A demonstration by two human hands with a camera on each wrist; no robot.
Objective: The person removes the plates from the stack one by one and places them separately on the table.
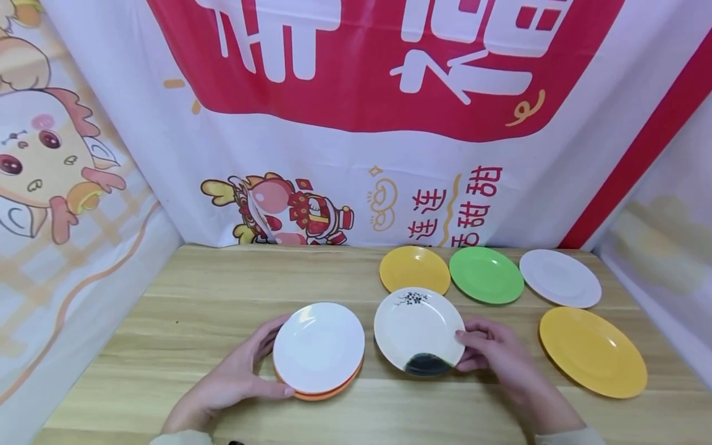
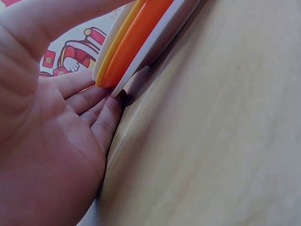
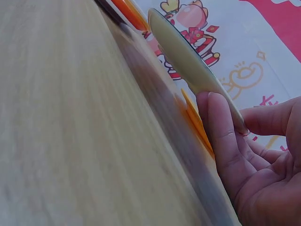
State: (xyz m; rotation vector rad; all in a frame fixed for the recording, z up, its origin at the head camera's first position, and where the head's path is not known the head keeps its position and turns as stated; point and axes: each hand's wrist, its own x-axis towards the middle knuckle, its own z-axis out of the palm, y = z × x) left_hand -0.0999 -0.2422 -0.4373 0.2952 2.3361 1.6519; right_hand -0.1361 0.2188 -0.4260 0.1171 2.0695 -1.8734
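Observation:
A stack of plates (image 1: 319, 347) sits left of centre, a white one on top. In the left wrist view a yellow plate, an orange plate (image 2: 137, 41) and a lowest white plate show beneath it. My left hand (image 1: 238, 374) grips the stack's left side, thumb at the front edge and fingers round the rim. Just right of the stack, my right hand (image 1: 497, 353) pinches the right rim of a white plate (image 1: 418, 327) with a dark floral sprig and a dark patch. This plate is held tilted above the table, as the right wrist view shows.
Along the back right lie a yellow plate (image 1: 414, 269), a green plate (image 1: 486, 275) and a pale white plate (image 1: 560, 278). Another yellow plate (image 1: 593, 352) lies nearer at right. A printed cloth (image 1: 311, 148) hangs behind the wooden table (image 1: 206, 309).

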